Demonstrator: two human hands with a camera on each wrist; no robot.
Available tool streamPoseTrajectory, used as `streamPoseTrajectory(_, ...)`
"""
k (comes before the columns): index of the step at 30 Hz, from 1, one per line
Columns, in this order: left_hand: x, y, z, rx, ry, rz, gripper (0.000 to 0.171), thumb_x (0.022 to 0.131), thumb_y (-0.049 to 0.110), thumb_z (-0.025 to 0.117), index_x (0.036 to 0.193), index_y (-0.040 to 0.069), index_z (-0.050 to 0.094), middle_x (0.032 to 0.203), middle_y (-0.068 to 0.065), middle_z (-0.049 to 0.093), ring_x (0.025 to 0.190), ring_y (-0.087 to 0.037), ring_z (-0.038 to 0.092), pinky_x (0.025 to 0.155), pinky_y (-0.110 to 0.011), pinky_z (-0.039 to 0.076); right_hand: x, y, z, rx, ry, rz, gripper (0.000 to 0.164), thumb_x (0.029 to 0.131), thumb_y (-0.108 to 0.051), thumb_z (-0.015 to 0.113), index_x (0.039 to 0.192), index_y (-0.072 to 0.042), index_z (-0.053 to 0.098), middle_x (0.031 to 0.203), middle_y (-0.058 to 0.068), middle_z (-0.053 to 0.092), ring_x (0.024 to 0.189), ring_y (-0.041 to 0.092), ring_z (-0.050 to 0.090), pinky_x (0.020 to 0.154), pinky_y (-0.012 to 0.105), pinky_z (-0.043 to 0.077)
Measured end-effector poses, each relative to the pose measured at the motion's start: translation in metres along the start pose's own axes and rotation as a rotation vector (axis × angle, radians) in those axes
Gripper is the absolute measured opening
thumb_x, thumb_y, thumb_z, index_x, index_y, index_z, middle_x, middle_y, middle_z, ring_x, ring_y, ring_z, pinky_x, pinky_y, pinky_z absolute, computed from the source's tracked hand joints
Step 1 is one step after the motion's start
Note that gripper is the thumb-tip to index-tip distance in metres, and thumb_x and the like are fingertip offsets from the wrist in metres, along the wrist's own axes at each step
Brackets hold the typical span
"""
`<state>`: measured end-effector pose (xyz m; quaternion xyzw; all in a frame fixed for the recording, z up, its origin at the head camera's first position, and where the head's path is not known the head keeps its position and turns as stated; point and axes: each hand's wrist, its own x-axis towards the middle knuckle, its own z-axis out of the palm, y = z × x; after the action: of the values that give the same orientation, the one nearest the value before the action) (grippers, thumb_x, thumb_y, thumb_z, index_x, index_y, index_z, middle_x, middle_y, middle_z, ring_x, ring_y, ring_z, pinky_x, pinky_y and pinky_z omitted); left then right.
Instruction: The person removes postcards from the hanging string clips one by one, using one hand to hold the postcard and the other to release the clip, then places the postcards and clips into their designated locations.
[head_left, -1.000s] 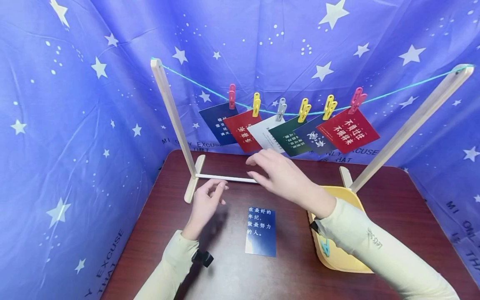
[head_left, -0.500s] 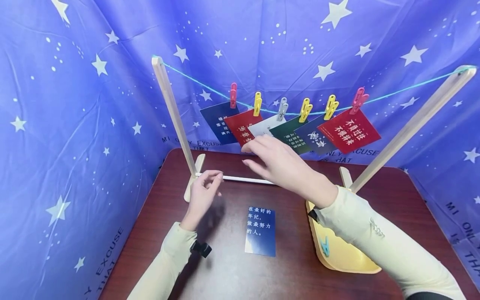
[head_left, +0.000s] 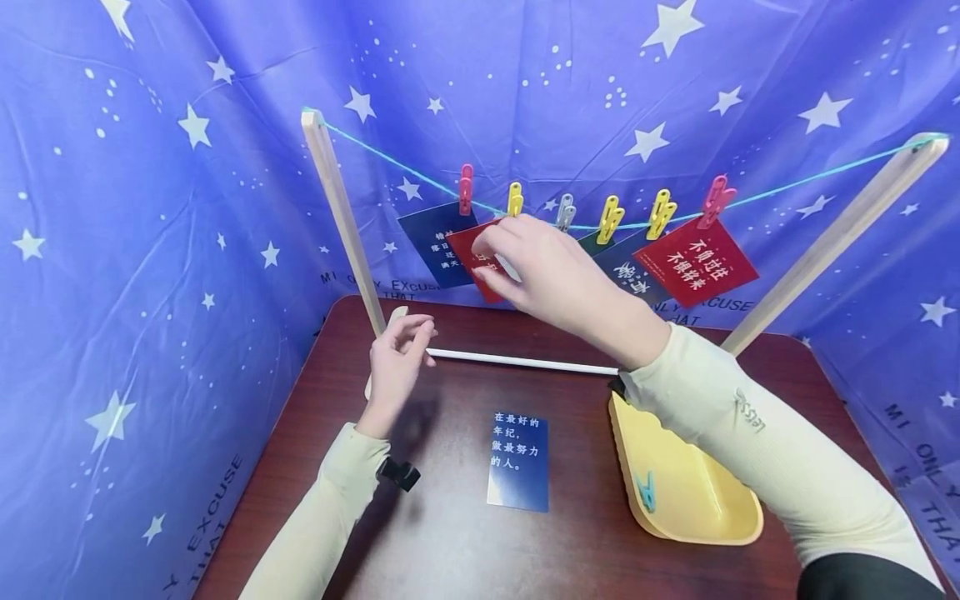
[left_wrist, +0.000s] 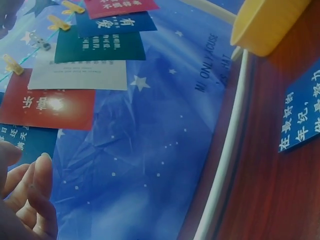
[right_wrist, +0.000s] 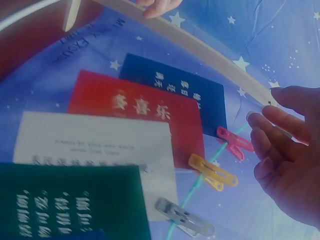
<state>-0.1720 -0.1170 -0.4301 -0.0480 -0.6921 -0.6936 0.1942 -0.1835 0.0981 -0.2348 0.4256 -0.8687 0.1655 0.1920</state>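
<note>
My right hand [head_left: 547, 275] is raised in front of the hanging cards, fingers loosely bent and holding nothing. In the right wrist view it lies near the pink clothespin [right_wrist: 235, 142] and the yellow clothespin [right_wrist: 212, 171], apart from both. Several cards hang by clothespins from a green string [head_left: 817, 173]; among them are a red card [head_left: 697, 262], a white card [left_wrist: 77, 75] and a dark blue card [head_left: 438, 246]. My left hand [head_left: 396, 367] hovers by the left post, fingers relaxed with nothing between them. A blue card [head_left: 517, 462] lies flat on the table.
Wooden posts [head_left: 341, 217] hold the string at both ends, joined low down by a white rod [head_left: 517, 360]. At the right of the table [head_left: 577, 517] stands a yellow bin [head_left: 738, 533] with a teal clothespin [head_left: 646, 492] inside. A starry blue curtain surrounds everything.
My right hand has risen from below the cards to in front of the red and white ones. The left hand has shifted up and left. The hanging cards look unchanged.
</note>
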Motion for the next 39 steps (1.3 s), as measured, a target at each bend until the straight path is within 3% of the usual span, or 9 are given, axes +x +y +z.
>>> streamPoseTrajectory(6,0.007,0.004,-0.001,-0.015,0.001,0.020,0.019,0.100,0.003,0.067,0.116,-0.008,0.071,0.098,-0.030,0.072,0.052,-0.007,0.060,0.054,-0.019,0.051,0.018,0.004,-0.012,-0.003,-0.011,-0.014,0.021,0.098,-0.015,0.073,0.113,-0.001,0.069,0.109,0.015,0.071,0.100,0.030,0.064,0.089,0.045,0.055)
streamPoseTrajectory(11,0.018,0.007,0.001,-0.043,0.060,0.019,0.018,0.100,0.005,0.068,0.113,-0.009,0.071,0.098,-0.031,0.073,0.049,-0.009,0.059,0.051,-0.018,0.051,0.035,0.009,-0.023,-0.030,-0.024,0.017,0.022,0.102,-0.019,0.068,0.117,-0.003,0.067,0.112,0.013,0.071,0.102,0.029,0.066,0.089,0.045,0.056)
streamPoseTrajectory(15,0.027,0.007,0.003,-0.064,0.105,0.011,0.020,0.100,0.006,0.069,0.113,-0.009,0.071,0.100,-0.033,0.073,0.047,-0.007,0.059,0.047,-0.016,0.047,0.049,0.012,-0.032,-0.060,0.023,0.068,0.022,0.104,-0.021,0.064,0.118,-0.004,0.066,0.109,0.012,0.073,0.093,0.028,0.067,0.083,0.045,0.056)
streamPoseTrajectory(21,0.038,0.007,0.003,-0.100,0.113,0.007,0.022,0.100,0.002,0.068,0.115,-0.013,0.070,0.105,-0.037,0.070,0.046,-0.008,0.057,0.044,-0.016,0.042,0.063,0.018,-0.041,-0.055,0.047,0.118,0.030,0.106,-0.022,0.061,0.128,-0.002,0.061,0.109,0.013,0.073,0.083,0.027,0.067,0.081,0.040,0.056)
streamPoseTrajectory(23,0.037,0.016,0.002,-0.099,0.111,0.001,0.022,0.099,0.000,0.068,0.115,-0.015,0.068,0.101,-0.033,0.072,0.046,-0.008,0.056,0.045,-0.016,0.043,0.067,0.021,-0.043,-0.043,0.034,0.119,0.031,0.106,-0.022,0.061,0.129,-0.001,0.061,0.110,0.014,0.073,0.085,0.027,0.067,0.083,0.039,0.056)
streamPoseTrajectory(29,0.046,0.011,0.001,-0.064,0.110,0.001,0.021,0.098,0.004,0.071,0.115,-0.007,0.072,0.097,-0.018,0.076,0.047,-0.008,0.057,0.048,-0.020,0.048,0.076,0.026,-0.050,-0.042,-0.042,0.183,0.035,0.105,-0.028,0.063,0.129,-0.003,0.066,0.121,0.014,0.070,0.114,0.030,0.063,0.103,0.046,0.050)
streamPoseTrajectory(33,0.055,0.003,0.003,-0.067,0.112,0.016,0.024,0.097,0.004,0.073,0.117,-0.008,0.072,0.105,-0.022,0.075,0.047,-0.009,0.058,0.050,-0.020,0.051,0.082,0.029,-0.051,-0.023,-0.134,0.265,0.050,0.103,-0.038,0.066,0.142,-0.008,0.059,0.132,0.013,0.067,0.131,0.030,0.054,0.112,0.048,0.044)
streamPoseTrajectory(39,0.064,0.003,0.008,-0.160,0.124,0.035,0.028,0.096,0.001,0.073,0.121,-0.010,0.069,0.111,-0.021,0.074,0.049,-0.007,0.059,0.049,-0.018,0.048,0.090,0.037,-0.047,0.017,-0.235,0.314,0.060,0.102,-0.043,0.066,0.149,-0.009,0.053,0.140,0.014,0.064,0.138,0.031,0.046,0.116,0.050,0.040)
